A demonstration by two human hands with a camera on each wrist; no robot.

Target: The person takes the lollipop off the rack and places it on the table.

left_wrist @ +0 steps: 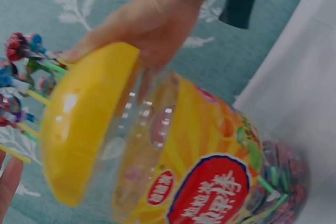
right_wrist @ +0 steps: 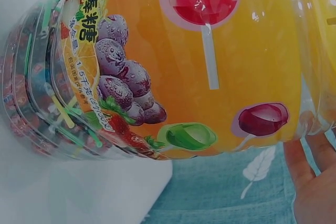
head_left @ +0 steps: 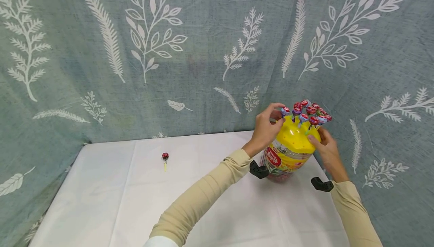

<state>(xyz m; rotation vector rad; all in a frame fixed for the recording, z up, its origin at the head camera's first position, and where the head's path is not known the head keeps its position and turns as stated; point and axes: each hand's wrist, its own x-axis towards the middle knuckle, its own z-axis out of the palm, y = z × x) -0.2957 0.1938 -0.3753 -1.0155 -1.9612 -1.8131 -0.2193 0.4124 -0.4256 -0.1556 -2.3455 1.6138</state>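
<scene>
A clear plastic candy jar (head_left: 288,160) with a yellow domed lid (head_left: 295,135) stands tilted on the table. Several wrapped lollipops (head_left: 310,110) stick up out of the lid. At the lid's left edge, my left hand (head_left: 268,126) pinches a blue-and-red lollipop (head_left: 285,110); the left wrist view shows only its fingertips (left_wrist: 9,184) by a yellow stick. My right hand (head_left: 327,147) holds the lid and neck from the right, thumb on the yellow dome. More lollipops (right_wrist: 37,87) fill the bottom of the jar, seen through its wall.
One dark red lollipop (head_left: 165,156) with a yellow stick lies alone on the white tablecloth (head_left: 101,186), left of the jar. Green leaf-patterned cloth (head_left: 196,58) hangs behind the table and along its right side, close to the jar.
</scene>
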